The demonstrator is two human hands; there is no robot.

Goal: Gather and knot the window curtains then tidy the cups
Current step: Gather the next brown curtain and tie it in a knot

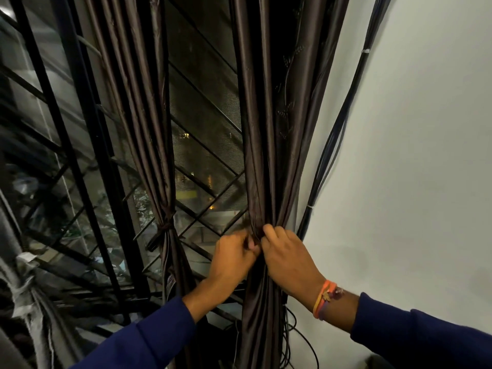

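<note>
Landmark: the window grille [87, 145], black bars with a diamond lattice, fills the left and middle of the view.
Right curtain [269, 155]: dark brown satin, hangs at the grille's right edge, beside the white wall [426, 155]; its folds are drawn into 1 narrow bunch at hand height.
Left hand [234, 258]: in front of the grille's lower right part, fingers curled, pinching the bunch from its left side.
Right hand [286, 254]: just right of the left hand, fingers curled round the same bunch; the 2 hands nearly touch across the fabric.
Left curtain [149, 115]: hangs across the grille's middle, already cinched by a knot [166, 227] low down, with the fabric flaring again beneath it.
Bracelets [323, 299]: orange and purple bands on the right wrist, above a dark blue sleeve [426, 339].
Cables [340, 123]: dark bundle on the wall just right of the right curtain, running down to loose loops near the floor.
Cups: cannot tell where they are.
</note>
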